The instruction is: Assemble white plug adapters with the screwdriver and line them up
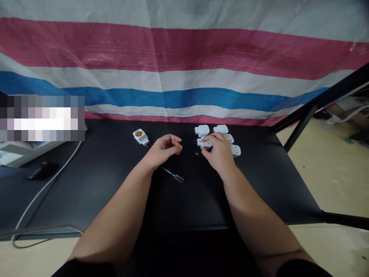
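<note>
Several white plug adapters [203,130] lie together on the black table [115,169], right of the middle. My right hand [218,150] is over this group, its thumb and fingers round a front adapter [200,142] whose pins point left. Just left of that hand is a small brass-coloured piece [197,154]. My left hand [167,148] hovers with curled fingers apart and nothing visible in them. A single white adapter [140,135] with a round brownish area on top lies beyond it to the left. Nearer me rests a screwdriver [178,178] with a clear dark handle.
A striped tarp [184,50] hangs behind the table. At the left are a white device [17,154], partly blurred out, a black mouse [43,170] and a grey cable [47,184]. A black metal frame [300,127] stands at the right edge.
</note>
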`<state>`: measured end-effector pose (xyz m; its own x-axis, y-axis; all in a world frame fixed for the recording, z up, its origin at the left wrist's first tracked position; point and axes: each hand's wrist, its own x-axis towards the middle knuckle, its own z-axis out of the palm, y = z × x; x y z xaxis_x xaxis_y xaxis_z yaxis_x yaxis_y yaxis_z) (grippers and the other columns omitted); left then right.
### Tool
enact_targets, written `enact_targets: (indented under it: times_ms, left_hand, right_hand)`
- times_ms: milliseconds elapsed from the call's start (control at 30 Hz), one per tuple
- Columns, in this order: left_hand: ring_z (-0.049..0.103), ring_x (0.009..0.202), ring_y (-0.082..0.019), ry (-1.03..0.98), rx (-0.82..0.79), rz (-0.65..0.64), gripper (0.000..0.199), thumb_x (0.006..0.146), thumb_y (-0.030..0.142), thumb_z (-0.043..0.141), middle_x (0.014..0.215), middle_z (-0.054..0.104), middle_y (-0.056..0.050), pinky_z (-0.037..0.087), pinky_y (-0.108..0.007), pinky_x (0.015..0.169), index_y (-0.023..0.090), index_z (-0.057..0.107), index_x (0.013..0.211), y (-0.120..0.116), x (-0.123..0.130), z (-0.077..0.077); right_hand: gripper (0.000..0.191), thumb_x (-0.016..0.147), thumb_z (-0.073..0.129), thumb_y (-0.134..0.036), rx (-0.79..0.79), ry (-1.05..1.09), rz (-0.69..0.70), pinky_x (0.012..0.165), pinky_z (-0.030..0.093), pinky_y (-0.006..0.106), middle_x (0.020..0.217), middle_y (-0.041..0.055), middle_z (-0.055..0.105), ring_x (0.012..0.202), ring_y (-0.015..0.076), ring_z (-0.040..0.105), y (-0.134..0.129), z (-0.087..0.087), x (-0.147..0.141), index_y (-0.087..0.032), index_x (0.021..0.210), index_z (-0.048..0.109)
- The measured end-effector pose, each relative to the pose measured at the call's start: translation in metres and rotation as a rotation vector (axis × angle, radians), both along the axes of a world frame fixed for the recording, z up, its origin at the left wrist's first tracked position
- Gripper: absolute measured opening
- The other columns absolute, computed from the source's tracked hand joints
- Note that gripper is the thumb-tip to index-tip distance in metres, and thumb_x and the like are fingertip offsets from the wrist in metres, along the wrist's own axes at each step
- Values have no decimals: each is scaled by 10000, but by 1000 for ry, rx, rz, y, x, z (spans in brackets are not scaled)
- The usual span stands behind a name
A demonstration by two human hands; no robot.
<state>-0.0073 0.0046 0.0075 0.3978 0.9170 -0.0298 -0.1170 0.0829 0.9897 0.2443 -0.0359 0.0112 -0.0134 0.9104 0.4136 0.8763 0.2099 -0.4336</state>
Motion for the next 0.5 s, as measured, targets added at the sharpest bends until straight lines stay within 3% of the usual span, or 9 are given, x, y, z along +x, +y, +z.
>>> enact_targets:
  times_ms: [167,233,367,500]
  left_hand:
    - [698,757,-144,12,31,-3,311,827,260,882,867,714,-16,606,-305,752,166,724,1078,0,0,3]
    - [687,735,-140,14,57,13,313,820,267,886,851,701,-9,596,-294,721,170,724,1071,1,0,4]
    - [639,627,-109,67,147,122,300,821,283,887,804,654,19,530,-260,614,181,719,1047,3,-4,6]
    - [578,552,-106,235,282,209,222,861,278,837,708,618,34,448,-262,550,197,712,1024,0,-9,7]
  right_hand:
    - [234,855,748,-143,14,15,-30,1010,508,510,1217,111,736,1133,350,652,-3,8,-2,-234,1067,791]
    - [183,869,760,-177,12,27,-11,980,525,491,1135,104,749,1073,330,673,-8,16,-6,-232,1037,807]
    - [132,946,715,-239,-235,54,132,750,531,392,830,31,755,769,234,691,-25,31,-16,-237,1018,826]
    - [308,962,689,-232,-350,-40,129,743,554,403,862,41,788,787,248,728,-47,29,-16,-193,1240,817]
